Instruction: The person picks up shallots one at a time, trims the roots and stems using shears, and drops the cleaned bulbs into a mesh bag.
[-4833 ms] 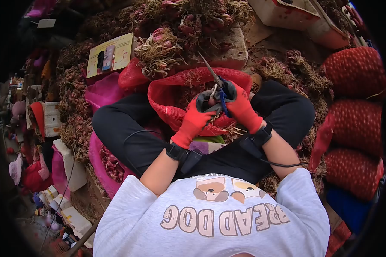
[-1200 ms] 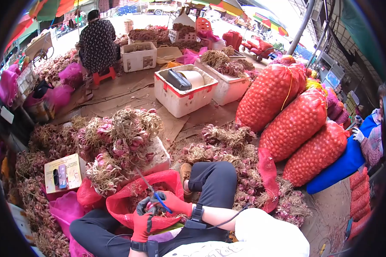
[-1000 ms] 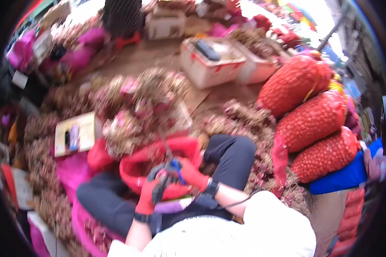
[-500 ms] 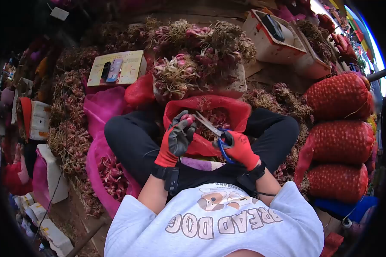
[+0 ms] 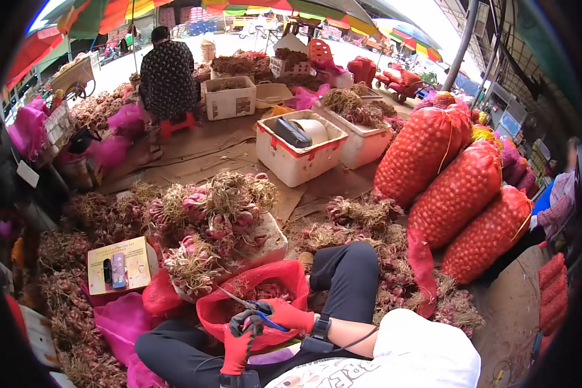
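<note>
My left hand (image 5: pixel 239 339), in a red glove with a dark grey palm, is closed on a small red shallot (image 5: pixel 247 321), mostly hidden by the fingers. My right hand (image 5: pixel 290 315), gloved in red too, grips scissors by their blue handles (image 5: pixel 263 309). The scissor blades (image 5: pixel 236 297) point up and left, just above the left hand. Both hands are over the near side of a red mesh bag (image 5: pixel 207 310) between my legs, with loose shallots inside. Behind it, bunches of shallots with dry roots (image 5: pixel 200 223) are heaped on a white foam box (image 5: pixel 271 239).
A yellow box (image 5: pixel 139 258) carrying a phone (image 5: pixel 118 270) stands at left beside pink mesh (image 5: pixel 119 326). Full red sacks (image 5: pixel 456 200) lean at right. Foam boxes (image 5: pixel 297 152) stand ahead. Farther off, a person (image 5: pixel 168 74) sits on a red stool.
My view has tilted up and swung right, bringing the umbrellas and the seated person in. The hands have drawn closer together, the scissors now close over the left hand with the shallot.
</note>
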A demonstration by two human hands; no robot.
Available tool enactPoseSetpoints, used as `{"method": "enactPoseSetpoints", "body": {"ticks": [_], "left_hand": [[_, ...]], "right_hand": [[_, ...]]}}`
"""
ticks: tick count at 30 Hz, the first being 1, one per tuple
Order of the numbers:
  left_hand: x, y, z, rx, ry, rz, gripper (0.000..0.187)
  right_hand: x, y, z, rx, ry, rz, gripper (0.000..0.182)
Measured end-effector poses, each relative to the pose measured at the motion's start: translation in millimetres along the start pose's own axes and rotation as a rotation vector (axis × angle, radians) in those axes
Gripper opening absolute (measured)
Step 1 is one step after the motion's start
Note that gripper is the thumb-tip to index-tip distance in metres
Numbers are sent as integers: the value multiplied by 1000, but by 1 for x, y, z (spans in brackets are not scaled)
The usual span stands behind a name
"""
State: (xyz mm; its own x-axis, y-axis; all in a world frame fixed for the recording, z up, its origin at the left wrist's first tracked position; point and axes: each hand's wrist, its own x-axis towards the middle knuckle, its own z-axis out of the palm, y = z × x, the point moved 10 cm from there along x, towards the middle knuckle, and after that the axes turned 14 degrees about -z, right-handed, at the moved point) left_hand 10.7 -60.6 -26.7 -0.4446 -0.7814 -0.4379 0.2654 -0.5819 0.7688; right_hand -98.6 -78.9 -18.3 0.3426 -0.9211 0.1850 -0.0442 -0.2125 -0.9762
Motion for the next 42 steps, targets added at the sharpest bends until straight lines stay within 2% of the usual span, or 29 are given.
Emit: {"method": "enactPoseSetpoints", "body": {"ticks": [3,6,9,12,15,18,19,22,23,26,27,28,29,31,32,33,34,35,36,37,39,40,42], "left_hand": [[-1,-6,-5,-17,-19,-6,33],[1,-10,-7,-114,-16,8,33],[7,-15,-12,-131,-27,45,32],[11,-29,-29,-16,40,37,31],[12,-27,-34,12,82,83,29],[5,-13,-22,-68,58,104,30],[5,-10,-18,-98,47,88,30],[6,-13,-17,-153,25,37,30],[6,-13,-14,-172,16,27,29],[9,-22,-17,-211,-21,-37,30],[9,-25,-18,-230,6,-70,31],[9,-28,-20,-249,36,-103,32],[8,-20,-16,-147,34,-42,33],[14,-26,-15,-211,-44,-69,31],[14,-30,-15,-283,-96,-81,31],[9,-28,-14,-246,-90,-136,33],[7,-25,-10,-241,-117,-152,37],[5,-22,-7,-234,-145,-169,41],[5,-21,-5,-254,-202,-147,44],[-6,-15,4,-526,-31,-383,47],[4,-41,1,-959,-487,-362,43],[10,-35,-11,-639,-115,-279,41],[13,-29,-16,-736,-189,-249,39]], "right_hand": [[1,-4,6,-42,-106,55,28],[6,-20,-2,-246,-97,-77,29],[8,-27,0,-378,-101,-105,29],[10,-13,8,-677,-243,15,34],[11,-19,10,-763,-187,88,30],[11,2,10,-529,-88,2,24],[8,1,3,-544,-18,17,22],[7,-10,1,-318,-4,27,22],[5,0,-3,-391,18,25,22],[4,-17,-2,-163,86,15,21],[5,-24,-4,-165,57,84,20],[6,-20,-7,-279,37,49,18],[6,-18,-8,-291,59,-7,18],[5,-26,-6,-356,65,-86,16],[2,-15,-8,-378,79,5,16],[-5,9,-8,-208,83,115,16],[-7,5,-4,58,99,284,16],[1,-3,-14,-187,77,0,16],[-5,9,-9,151,157,244,17],[-10,9,1,422,205,349,20],[-9,23,7,541,179,380,25],[-9,19,4,576,245,417,23],[-16,31,1,567,192,502,26]]}}
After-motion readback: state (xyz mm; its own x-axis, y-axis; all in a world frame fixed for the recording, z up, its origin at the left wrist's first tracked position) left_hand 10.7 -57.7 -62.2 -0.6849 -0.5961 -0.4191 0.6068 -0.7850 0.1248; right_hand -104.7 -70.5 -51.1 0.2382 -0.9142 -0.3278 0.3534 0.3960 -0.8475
